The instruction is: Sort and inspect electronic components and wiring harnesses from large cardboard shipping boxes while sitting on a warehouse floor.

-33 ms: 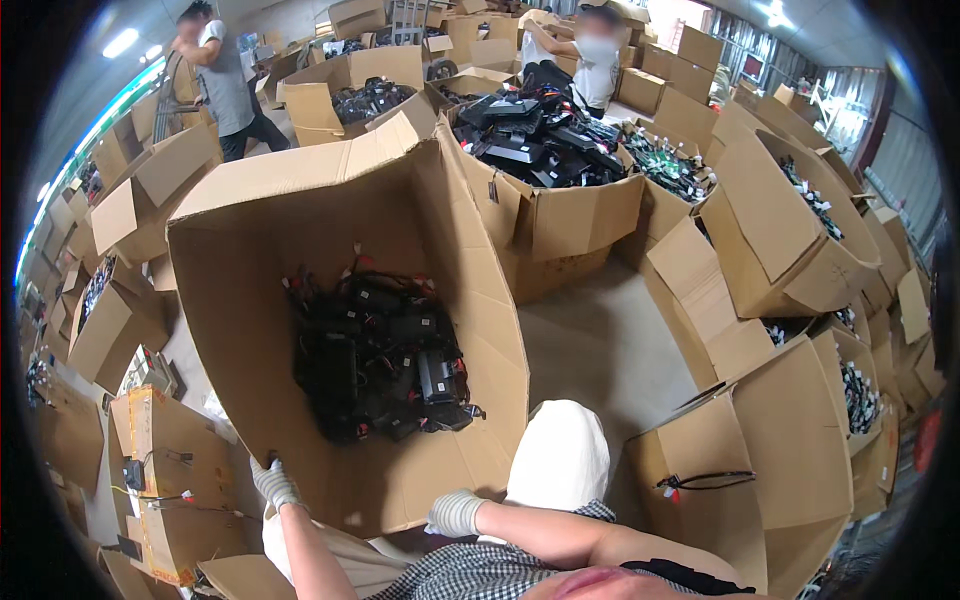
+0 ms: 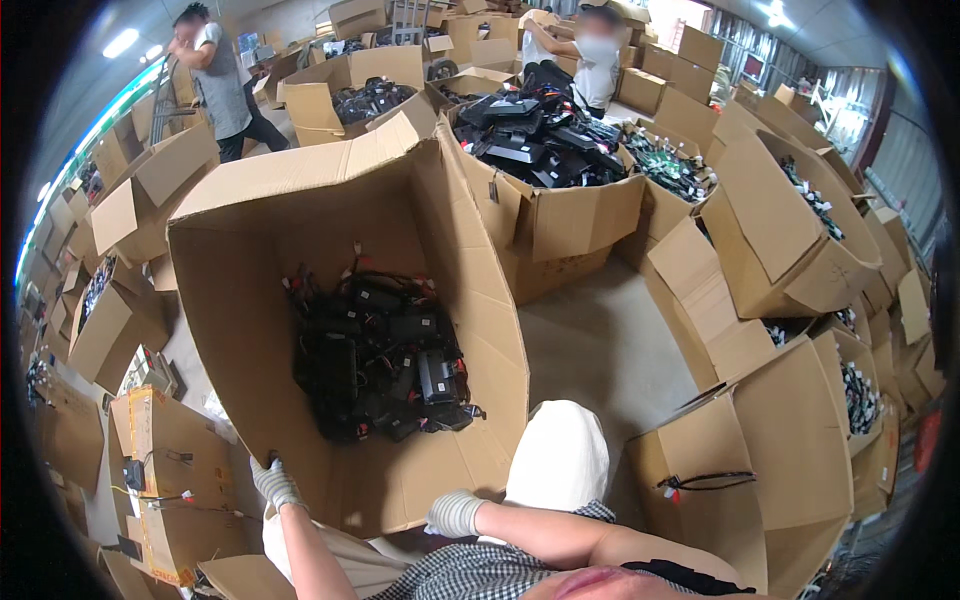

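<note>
A large cardboard box [image 2: 470, 290] with raised walls stands in front of me. On its bottom lies a heap of black electronic units with cables [image 2: 380, 350]. My left hand [image 2: 275, 484], in a striped grey-white glove, is closed round the near left edge of the box. My right hand [image 2: 457, 514], in a matching glove, is curled at the middle of its near edge; its fingertips are partly hidden. Both hands are well apart from the heap inside.
Behind stands a box piled with black devices [image 2: 540, 135]. To my right, an opened carton [image 2: 790, 450] has a black cable [image 2: 705, 481] on its flap. A taped carton [image 2: 185, 475] stands at my left. Two people, one far left [image 2: 220, 85], one far right [image 2: 592, 65], stand among boxes.
The person at the far left has shifted slightly. My hands and the box have not visibly moved.
</note>
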Demonstrator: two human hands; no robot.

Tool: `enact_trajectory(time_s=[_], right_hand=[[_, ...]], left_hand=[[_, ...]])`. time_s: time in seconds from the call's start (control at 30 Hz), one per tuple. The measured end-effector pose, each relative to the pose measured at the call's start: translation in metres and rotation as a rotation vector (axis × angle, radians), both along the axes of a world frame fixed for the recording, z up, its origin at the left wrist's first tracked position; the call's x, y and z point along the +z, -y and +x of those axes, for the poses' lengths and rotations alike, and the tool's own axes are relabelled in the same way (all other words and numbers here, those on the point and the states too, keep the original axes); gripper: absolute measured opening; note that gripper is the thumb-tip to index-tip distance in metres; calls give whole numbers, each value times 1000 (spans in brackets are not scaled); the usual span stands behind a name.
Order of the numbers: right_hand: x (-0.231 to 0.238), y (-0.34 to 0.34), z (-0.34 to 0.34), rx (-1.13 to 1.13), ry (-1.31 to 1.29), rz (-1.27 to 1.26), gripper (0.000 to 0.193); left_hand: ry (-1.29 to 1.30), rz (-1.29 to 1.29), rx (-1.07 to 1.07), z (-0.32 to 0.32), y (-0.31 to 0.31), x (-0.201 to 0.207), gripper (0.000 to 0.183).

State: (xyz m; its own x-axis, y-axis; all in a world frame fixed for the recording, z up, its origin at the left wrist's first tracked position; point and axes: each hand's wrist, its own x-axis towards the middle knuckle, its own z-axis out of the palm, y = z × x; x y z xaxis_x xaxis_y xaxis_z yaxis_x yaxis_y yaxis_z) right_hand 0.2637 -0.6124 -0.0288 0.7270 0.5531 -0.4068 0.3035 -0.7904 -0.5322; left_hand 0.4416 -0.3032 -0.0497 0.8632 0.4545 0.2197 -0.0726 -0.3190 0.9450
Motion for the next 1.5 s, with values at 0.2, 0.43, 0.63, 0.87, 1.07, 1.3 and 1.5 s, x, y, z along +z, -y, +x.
enact_trajectory(time_s=[0.2,0.43,0.63,0.87,1.07,1.3,1.5], right_hand=[[-1,-7,3,2,-52,-63,37],[-18,-5,12,75,-47,-38,39],[-18,-9,11,31,-70,-29,39],[-13,-8,-3,30,-94,-33,38],[1,11,-1,146,-134,178,39],[94,16,79,406,-237,188,37],[52,28,90,238,-237,3,30]], left_hand=[[-74,211,64,-13,20,5,45],[-86,189,116,-1,22,3,37],[-34,-6,35,-15,31,21,37],[-234,278,140,-35,32,31,39],[99,794,166,-52,87,79,62],[41,1072,-49,11,137,57,68],[-236,905,-204,137,141,-26,64]])
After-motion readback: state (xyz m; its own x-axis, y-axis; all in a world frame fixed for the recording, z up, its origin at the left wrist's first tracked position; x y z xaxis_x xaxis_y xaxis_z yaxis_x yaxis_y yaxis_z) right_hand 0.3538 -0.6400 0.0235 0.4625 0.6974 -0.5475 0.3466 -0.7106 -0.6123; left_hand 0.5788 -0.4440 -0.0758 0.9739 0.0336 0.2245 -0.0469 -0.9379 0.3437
